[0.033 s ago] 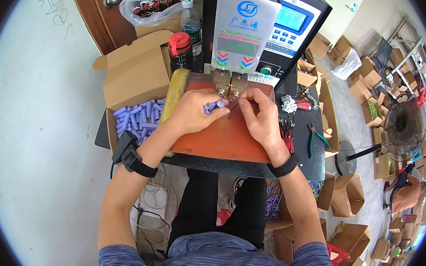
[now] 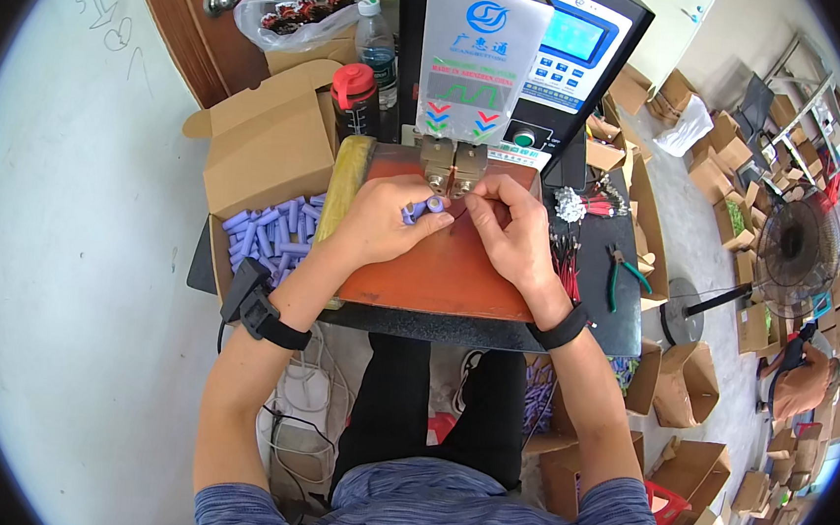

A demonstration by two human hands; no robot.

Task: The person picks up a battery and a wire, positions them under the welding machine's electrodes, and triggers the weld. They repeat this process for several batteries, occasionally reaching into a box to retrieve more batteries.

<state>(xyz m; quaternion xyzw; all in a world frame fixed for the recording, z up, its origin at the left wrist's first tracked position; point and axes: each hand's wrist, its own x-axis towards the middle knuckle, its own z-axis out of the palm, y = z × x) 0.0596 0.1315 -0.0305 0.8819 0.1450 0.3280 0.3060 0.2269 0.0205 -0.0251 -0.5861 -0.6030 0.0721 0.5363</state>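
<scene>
My left hand [image 2: 384, 222] is closed around a few purple cylindrical battery cells [image 2: 433, 204]. One cell's end shows between thumb and forefinger, just below the spot welder's metal electrode heads [image 2: 452, 166]. Close by on the right, my right hand [image 2: 511, 232] pinches a thin dark wire [image 2: 460, 212] between thumb and forefinger, its fingertips almost under the electrodes. Both hands are over an orange-brown work plate [image 2: 439, 274]. The exact contact between wire and cell is too small to make out.
Left of the plate, an open cardboard box [image 2: 267, 137] holds many purple cells. A red-lidded bottle [image 2: 356, 100] and a water bottle [image 2: 377, 52] stand behind. Red wires [image 2: 566, 264] and green-handled cutters [image 2: 621, 276] lie right. A fan [image 2: 796, 243] and a person [image 2: 800, 381] are farther right.
</scene>
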